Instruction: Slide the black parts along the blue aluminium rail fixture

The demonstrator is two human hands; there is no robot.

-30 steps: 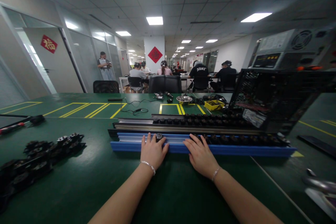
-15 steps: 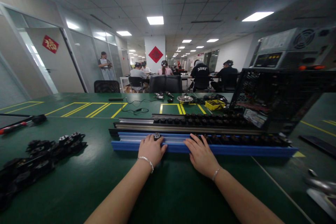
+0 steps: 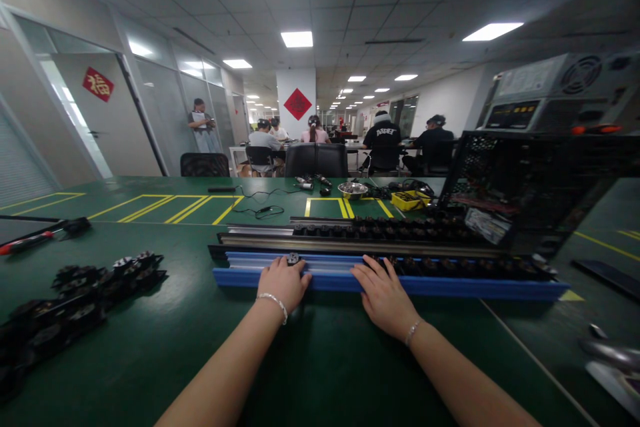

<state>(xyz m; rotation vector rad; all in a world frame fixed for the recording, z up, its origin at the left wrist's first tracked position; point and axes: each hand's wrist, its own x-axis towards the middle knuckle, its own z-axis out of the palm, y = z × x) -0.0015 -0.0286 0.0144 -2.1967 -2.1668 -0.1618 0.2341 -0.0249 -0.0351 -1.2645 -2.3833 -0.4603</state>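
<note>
A long blue rail (image 3: pixel 450 285) lies across the green table, its right part filled with a row of black parts (image 3: pixel 450 266). Over the rail's left part, my left hand (image 3: pixel 283 280) has its fingers around a small black part (image 3: pixel 293 258) that sits in the channel. My right hand (image 3: pixel 383 293) rests on the rail with fingers spread, its fingertips beside the left end of the row. Bare channel shows between my two hands.
Behind lie dark rails (image 3: pixel 260 241) with more black parts. Black parts (image 3: pixel 80 287) and a screwdriver (image 3: pixel 30 241) are at left. A metal bowl (image 3: pixel 353 189), a yellow tray (image 3: pixel 409 200) and an open computer case (image 3: pixel 525 193) stand farther back. People sit beyond.
My left hand has slid slightly left along the blue rail, and the small black part has moved left with it. My right hand has stayed in place.
</note>
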